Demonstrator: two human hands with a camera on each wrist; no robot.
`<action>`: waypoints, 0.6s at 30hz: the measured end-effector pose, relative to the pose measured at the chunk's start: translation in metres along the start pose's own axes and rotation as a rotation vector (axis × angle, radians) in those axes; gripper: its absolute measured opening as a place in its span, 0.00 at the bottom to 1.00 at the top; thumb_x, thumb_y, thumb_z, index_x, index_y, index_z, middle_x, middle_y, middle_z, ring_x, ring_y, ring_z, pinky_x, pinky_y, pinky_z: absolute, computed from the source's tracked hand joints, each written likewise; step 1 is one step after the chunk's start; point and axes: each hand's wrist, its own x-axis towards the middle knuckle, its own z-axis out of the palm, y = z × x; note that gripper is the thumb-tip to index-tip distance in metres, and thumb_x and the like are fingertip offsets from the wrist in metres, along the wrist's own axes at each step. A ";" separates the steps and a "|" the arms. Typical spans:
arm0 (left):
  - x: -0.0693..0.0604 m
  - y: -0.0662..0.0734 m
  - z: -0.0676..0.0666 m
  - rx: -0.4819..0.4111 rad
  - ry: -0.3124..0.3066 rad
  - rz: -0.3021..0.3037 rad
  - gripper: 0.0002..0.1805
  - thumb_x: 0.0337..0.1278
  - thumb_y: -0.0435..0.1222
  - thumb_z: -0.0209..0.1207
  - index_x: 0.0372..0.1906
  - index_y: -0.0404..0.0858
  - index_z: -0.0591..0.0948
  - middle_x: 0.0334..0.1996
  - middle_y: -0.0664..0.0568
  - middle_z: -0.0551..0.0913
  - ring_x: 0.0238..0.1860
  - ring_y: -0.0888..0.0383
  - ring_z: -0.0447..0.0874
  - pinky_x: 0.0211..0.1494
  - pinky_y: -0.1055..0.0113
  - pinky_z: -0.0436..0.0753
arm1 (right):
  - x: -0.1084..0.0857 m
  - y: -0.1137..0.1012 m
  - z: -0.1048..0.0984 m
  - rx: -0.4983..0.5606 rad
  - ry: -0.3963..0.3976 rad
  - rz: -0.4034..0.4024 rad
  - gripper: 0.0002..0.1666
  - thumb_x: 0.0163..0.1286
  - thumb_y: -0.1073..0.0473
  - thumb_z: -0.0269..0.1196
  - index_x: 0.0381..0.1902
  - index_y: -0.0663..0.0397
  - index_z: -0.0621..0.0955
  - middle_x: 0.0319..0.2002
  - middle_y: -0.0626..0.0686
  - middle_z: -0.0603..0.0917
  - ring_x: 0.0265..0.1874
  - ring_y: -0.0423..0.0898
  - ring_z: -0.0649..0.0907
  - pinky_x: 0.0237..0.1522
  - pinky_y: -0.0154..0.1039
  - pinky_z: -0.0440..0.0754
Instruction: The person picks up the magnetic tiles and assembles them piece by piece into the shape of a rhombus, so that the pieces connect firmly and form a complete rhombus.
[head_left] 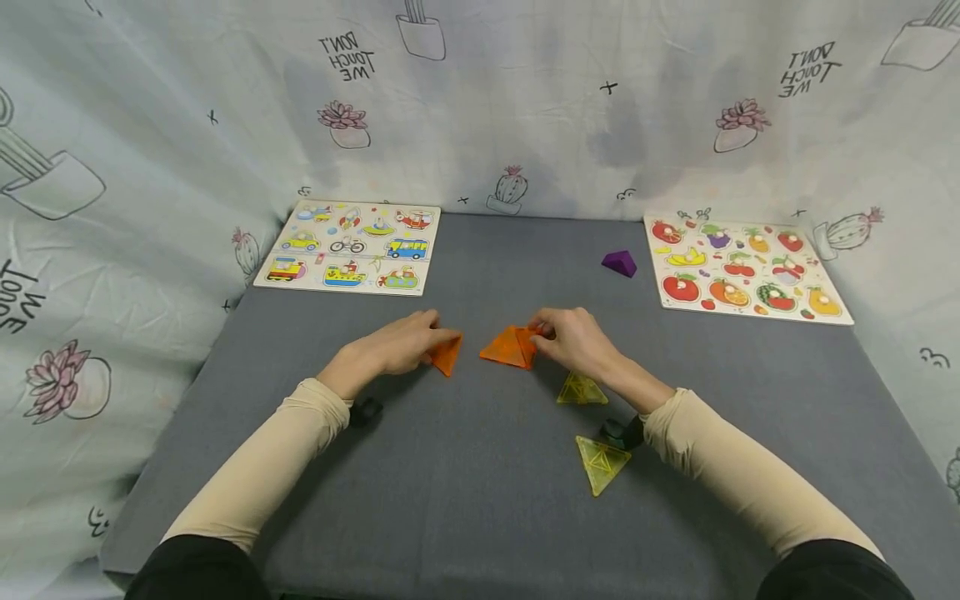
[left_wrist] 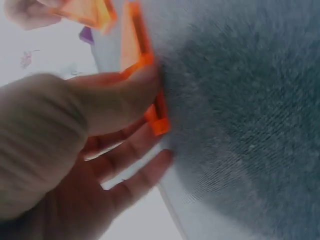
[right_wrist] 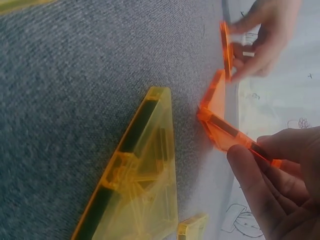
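My left hand (head_left: pixel 401 342) pinches an orange translucent triangle magnetic tile (head_left: pixel 447 357) between thumb and fingers, and the tile stands tilted on the table. My right hand (head_left: pixel 576 340) pinches the edge of another orange triangle tile (right_wrist: pixel 235 131), which leans against a further orange tile (head_left: pixel 504 348) and meets it along an edge. A small gap separates the left hand's tile from this orange pair in the head view. Close below my right hand lies a yellow triangle tile (head_left: pixel 581 389). A second yellow triangle tile (head_left: pixel 602 463) is nearer the front, beside the right wrist.
A purple faceted block (head_left: pixel 620 263) sits toward the back. The vehicle puzzle board (head_left: pixel 382 279) lies at the back left, the fruit puzzle board (head_left: pixel 701 271) at the back right. Behind the grey table (head_left: pixel 480 492) hangs a printed curtain (head_left: pixel 465 108).
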 end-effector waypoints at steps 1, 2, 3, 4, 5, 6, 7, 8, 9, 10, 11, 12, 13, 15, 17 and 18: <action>0.003 -0.001 0.001 0.005 0.014 -0.001 0.32 0.56 0.29 0.66 0.67 0.43 0.73 0.42 0.46 0.74 0.41 0.53 0.72 0.46 0.60 0.76 | 0.000 0.000 0.000 -0.001 -0.003 -0.011 0.10 0.64 0.64 0.65 0.42 0.60 0.86 0.34 0.58 0.89 0.26 0.44 0.86 0.27 0.36 0.84; 0.006 -0.002 0.001 0.012 0.030 -0.001 0.31 0.57 0.29 0.65 0.67 0.42 0.74 0.42 0.46 0.75 0.41 0.53 0.72 0.46 0.60 0.76 | 0.000 0.000 0.000 0.001 -0.006 -0.021 0.10 0.64 0.64 0.65 0.43 0.60 0.86 0.34 0.58 0.89 0.27 0.45 0.86 0.27 0.37 0.84; 0.010 -0.003 0.002 0.014 0.044 0.000 0.30 0.57 0.29 0.65 0.66 0.40 0.74 0.41 0.46 0.75 0.40 0.53 0.72 0.45 0.61 0.75 | 0.000 0.000 0.001 0.001 -0.009 -0.031 0.10 0.65 0.64 0.65 0.43 0.60 0.86 0.34 0.58 0.89 0.28 0.45 0.87 0.28 0.37 0.84; 0.013 -0.003 0.003 0.013 0.055 0.001 0.28 0.57 0.29 0.65 0.64 0.39 0.75 0.40 0.47 0.75 0.40 0.53 0.72 0.45 0.61 0.75 | 0.000 0.000 0.001 0.000 -0.012 -0.041 0.10 0.65 0.64 0.65 0.43 0.60 0.86 0.35 0.58 0.89 0.28 0.45 0.87 0.29 0.37 0.85; 0.017 -0.003 0.004 0.008 0.064 0.004 0.26 0.57 0.30 0.66 0.62 0.37 0.77 0.40 0.47 0.75 0.40 0.53 0.72 0.45 0.61 0.75 | -0.001 -0.001 0.001 0.002 -0.017 -0.047 0.10 0.65 0.64 0.65 0.43 0.60 0.86 0.35 0.58 0.89 0.29 0.46 0.87 0.30 0.38 0.85; 0.020 -0.002 0.005 -0.001 0.070 0.006 0.24 0.57 0.30 0.66 0.60 0.36 0.78 0.39 0.48 0.75 0.40 0.54 0.72 0.45 0.62 0.74 | -0.001 -0.001 0.001 0.003 -0.021 -0.053 0.10 0.65 0.64 0.65 0.44 0.60 0.86 0.35 0.58 0.89 0.30 0.46 0.88 0.30 0.38 0.85; 0.023 -0.001 0.005 -0.008 0.076 0.009 0.23 0.56 0.31 0.66 0.58 0.35 0.79 0.39 0.48 0.75 0.39 0.54 0.72 0.46 0.61 0.74 | -0.001 -0.001 0.002 0.006 -0.024 -0.058 0.10 0.65 0.64 0.65 0.44 0.60 0.86 0.36 0.58 0.90 0.31 0.47 0.88 0.31 0.39 0.86; 0.026 0.000 0.006 -0.016 0.080 0.012 0.21 0.56 0.31 0.66 0.57 0.35 0.80 0.39 0.48 0.75 0.40 0.53 0.72 0.47 0.61 0.74 | -0.001 -0.001 0.002 0.007 -0.027 -0.059 0.10 0.65 0.64 0.65 0.44 0.60 0.86 0.36 0.58 0.89 0.32 0.47 0.88 0.33 0.39 0.86; 0.029 0.001 0.006 -0.022 0.082 0.018 0.20 0.56 0.31 0.66 0.55 0.35 0.80 0.39 0.48 0.75 0.40 0.53 0.72 0.47 0.61 0.74 | -0.001 -0.002 0.002 0.008 -0.031 -0.060 0.11 0.66 0.64 0.65 0.45 0.61 0.86 0.37 0.58 0.89 0.33 0.48 0.88 0.34 0.40 0.86; 0.031 0.002 0.006 -0.031 0.081 0.022 0.19 0.57 0.31 0.66 0.55 0.36 0.81 0.39 0.48 0.75 0.41 0.53 0.72 0.48 0.61 0.74 | -0.001 -0.002 0.002 0.010 -0.033 -0.064 0.11 0.66 0.64 0.65 0.45 0.61 0.85 0.38 0.58 0.89 0.34 0.48 0.88 0.34 0.41 0.86; 0.033 0.004 0.006 -0.038 0.086 0.030 0.19 0.57 0.31 0.66 0.55 0.36 0.81 0.39 0.48 0.75 0.41 0.52 0.72 0.49 0.60 0.74 | -0.002 -0.002 0.003 0.014 -0.036 -0.066 0.11 0.66 0.64 0.65 0.46 0.61 0.85 0.39 0.58 0.89 0.35 0.49 0.88 0.35 0.41 0.86; 0.035 0.005 0.006 -0.042 0.090 0.038 0.18 0.57 0.31 0.65 0.54 0.36 0.81 0.39 0.48 0.75 0.41 0.52 0.72 0.49 0.61 0.74 | -0.002 -0.003 0.003 0.013 -0.036 -0.068 0.12 0.66 0.64 0.64 0.46 0.61 0.85 0.39 0.58 0.89 0.35 0.49 0.88 0.36 0.42 0.86; 0.036 0.006 0.006 -0.044 0.096 0.048 0.18 0.57 0.31 0.65 0.53 0.36 0.81 0.38 0.48 0.75 0.40 0.52 0.71 0.48 0.60 0.74 | -0.002 -0.003 0.003 0.013 -0.035 -0.068 0.12 0.66 0.64 0.64 0.47 0.60 0.85 0.40 0.58 0.89 0.36 0.49 0.88 0.36 0.42 0.86; 0.038 0.007 0.006 -0.049 0.104 0.064 0.16 0.57 0.31 0.65 0.52 0.37 0.81 0.38 0.48 0.74 0.40 0.52 0.71 0.48 0.60 0.74 | -0.001 -0.003 0.004 0.010 -0.029 -0.069 0.12 0.66 0.64 0.65 0.47 0.60 0.85 0.40 0.58 0.89 0.36 0.49 0.88 0.37 0.42 0.86; 0.039 0.008 0.007 -0.049 0.116 0.075 0.14 0.58 0.31 0.65 0.50 0.37 0.82 0.38 0.48 0.74 0.40 0.52 0.71 0.48 0.60 0.74 | -0.001 -0.004 0.005 0.013 -0.020 -0.068 0.12 0.65 0.64 0.65 0.47 0.60 0.85 0.40 0.58 0.89 0.36 0.48 0.88 0.37 0.42 0.86; 0.039 0.007 0.007 -0.049 0.117 0.077 0.14 0.58 0.32 0.65 0.49 0.37 0.81 0.38 0.48 0.74 0.40 0.52 0.72 0.48 0.60 0.74 | -0.001 -0.004 0.005 0.009 -0.016 -0.069 0.12 0.65 0.64 0.65 0.47 0.60 0.85 0.39 0.58 0.89 0.35 0.48 0.88 0.37 0.42 0.86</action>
